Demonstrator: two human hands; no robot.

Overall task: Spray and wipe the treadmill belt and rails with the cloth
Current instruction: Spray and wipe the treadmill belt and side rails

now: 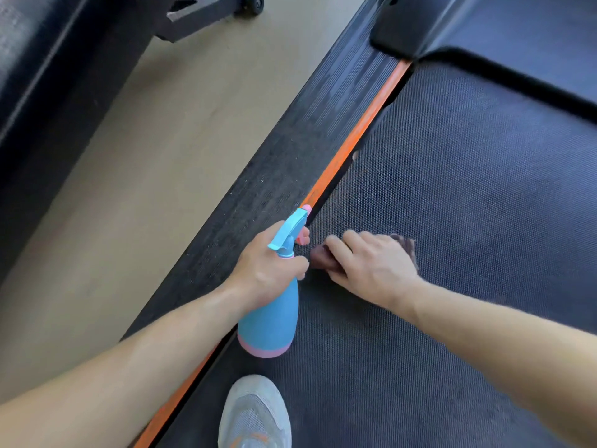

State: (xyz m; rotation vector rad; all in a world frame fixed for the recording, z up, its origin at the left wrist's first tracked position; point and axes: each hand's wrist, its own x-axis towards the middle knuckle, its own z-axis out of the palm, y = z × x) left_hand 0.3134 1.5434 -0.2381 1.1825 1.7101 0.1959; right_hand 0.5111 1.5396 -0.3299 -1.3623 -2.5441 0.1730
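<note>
Two busy hands: left hand grips the spray bottle, right hand clutches the cloth on the belt, rail running lengthwise nearest the left one.

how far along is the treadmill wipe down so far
Nothing looks plainly finished: the side rail shows pale specks. In hand: the left hand grips the spray bottle, and the right hand holds the cloth down on the belt beside the orange strip. Left, likely: the rail and most of the belt.
</note>
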